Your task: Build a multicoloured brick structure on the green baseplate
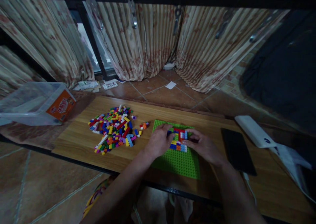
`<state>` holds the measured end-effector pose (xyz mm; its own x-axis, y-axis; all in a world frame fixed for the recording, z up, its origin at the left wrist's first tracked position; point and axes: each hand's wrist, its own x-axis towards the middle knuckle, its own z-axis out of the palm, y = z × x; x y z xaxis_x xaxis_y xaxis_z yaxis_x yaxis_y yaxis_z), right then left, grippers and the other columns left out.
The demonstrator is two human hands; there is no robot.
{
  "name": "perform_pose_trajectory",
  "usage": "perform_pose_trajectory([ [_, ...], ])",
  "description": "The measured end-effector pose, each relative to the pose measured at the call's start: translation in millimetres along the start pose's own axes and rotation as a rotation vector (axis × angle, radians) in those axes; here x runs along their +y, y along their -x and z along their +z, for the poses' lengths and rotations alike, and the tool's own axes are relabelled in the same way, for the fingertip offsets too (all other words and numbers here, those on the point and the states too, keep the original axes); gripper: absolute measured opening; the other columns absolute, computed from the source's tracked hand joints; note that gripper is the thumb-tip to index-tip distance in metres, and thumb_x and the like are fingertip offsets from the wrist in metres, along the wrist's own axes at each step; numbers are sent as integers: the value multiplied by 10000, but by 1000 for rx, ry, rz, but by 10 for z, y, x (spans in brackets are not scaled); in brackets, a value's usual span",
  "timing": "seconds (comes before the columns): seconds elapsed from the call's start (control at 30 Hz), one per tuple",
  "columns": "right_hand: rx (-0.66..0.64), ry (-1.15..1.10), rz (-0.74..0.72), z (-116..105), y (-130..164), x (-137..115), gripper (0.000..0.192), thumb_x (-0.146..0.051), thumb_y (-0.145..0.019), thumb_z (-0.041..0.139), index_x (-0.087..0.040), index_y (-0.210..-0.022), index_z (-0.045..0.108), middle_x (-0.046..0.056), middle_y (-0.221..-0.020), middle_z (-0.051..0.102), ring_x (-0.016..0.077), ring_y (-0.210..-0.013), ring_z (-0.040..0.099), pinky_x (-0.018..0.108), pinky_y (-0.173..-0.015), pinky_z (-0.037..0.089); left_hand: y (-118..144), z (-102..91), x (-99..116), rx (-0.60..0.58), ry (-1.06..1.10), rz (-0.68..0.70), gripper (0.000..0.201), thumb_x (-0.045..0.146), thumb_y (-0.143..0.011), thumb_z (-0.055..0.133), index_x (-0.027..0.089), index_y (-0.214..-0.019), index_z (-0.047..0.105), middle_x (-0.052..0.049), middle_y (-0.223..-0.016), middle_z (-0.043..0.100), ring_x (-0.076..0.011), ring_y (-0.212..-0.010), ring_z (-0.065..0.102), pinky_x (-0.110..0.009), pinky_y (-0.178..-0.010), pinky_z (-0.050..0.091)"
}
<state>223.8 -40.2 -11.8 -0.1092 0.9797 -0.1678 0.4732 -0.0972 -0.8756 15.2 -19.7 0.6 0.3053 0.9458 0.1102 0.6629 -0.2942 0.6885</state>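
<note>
A green baseplate (pixel 177 163) lies on a low wooden table (pixel 81 135). A small build of red, yellow, blue and orange bricks (pixel 178 140) stands on its far half. My left hand (pixel 159 140) rests on the plate against the build's left side, fingers curled at it. My right hand (pixel 203 145) presses against the build's right side. Whether either hand pinches a loose brick is hidden. A heap of loose coloured bricks (pixel 112 128) lies to the left of the plate.
A clear plastic tub (pixel 34 102) with an orange label lies on its side at the far left. A black phone (pixel 237 150) and a white power bank (pixel 255 131) lie right of the plate. Striped curtains (pixel 148 39) hang behind, over a tiled floor.
</note>
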Motion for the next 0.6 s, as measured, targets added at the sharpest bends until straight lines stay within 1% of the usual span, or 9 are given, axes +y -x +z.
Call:
perform_pose_trajectory([
  [0.17, 24, 15, -9, -4, 38, -16, 594, -499, -780, 680, -235, -1296, 549, 28, -870, 725, 211, -790, 679, 363, -719, 512, -8, -83, -12, 7, 32, -16, 325, 252, -923, 500, 179, -1227, 590, -88, -1168, 687, -197, -1051, 656, -329, -948, 523],
  [0.3, 1, 3, -13, 19, 25, 2, 570, -463, -767, 698, -243, -1274, 559, 13, -845, 726, 211, -768, 683, 355, -704, 516, -29, -207, -79, 67, 13, -40, 309, 222, -910, 502, 170, -1193, 617, -97, -1171, 691, -201, -1035, 664, -340, -961, 516],
  [0.37, -13, -1, -19, 35, 12, 22, 539, -441, -756, 710, -240, -1237, 572, 10, -834, 728, 209, -746, 681, 344, -686, 510, -45, -288, -156, 106, 19, -63, 297, 215, -898, 515, 166, -1166, 633, -102, -1166, 694, -201, -1004, 672, -341, -938, 524],
  [0.47, 2, 8, -21, 50, -1, 59, 513, -441, -766, 701, -236, -1218, 572, 16, -831, 731, 210, -733, 680, 341, -672, 502, -78, -437, -330, 180, 37, -104, 281, 205, -878, 534, 152, -1128, 650, -105, -1111, 710, -190, -933, 684, -319, -883, 536],
  [0.6, -3, 6, -4, 48, -6, 82, 562, -480, -769, 694, -229, -1252, 555, 21, -837, 733, 219, -735, 688, 353, -671, 507, -95, -681, -568, 309, 44, -174, 261, 182, -859, 527, 122, -1073, 665, -100, -997, 732, -182, -860, 685, -299, -833, 531],
])
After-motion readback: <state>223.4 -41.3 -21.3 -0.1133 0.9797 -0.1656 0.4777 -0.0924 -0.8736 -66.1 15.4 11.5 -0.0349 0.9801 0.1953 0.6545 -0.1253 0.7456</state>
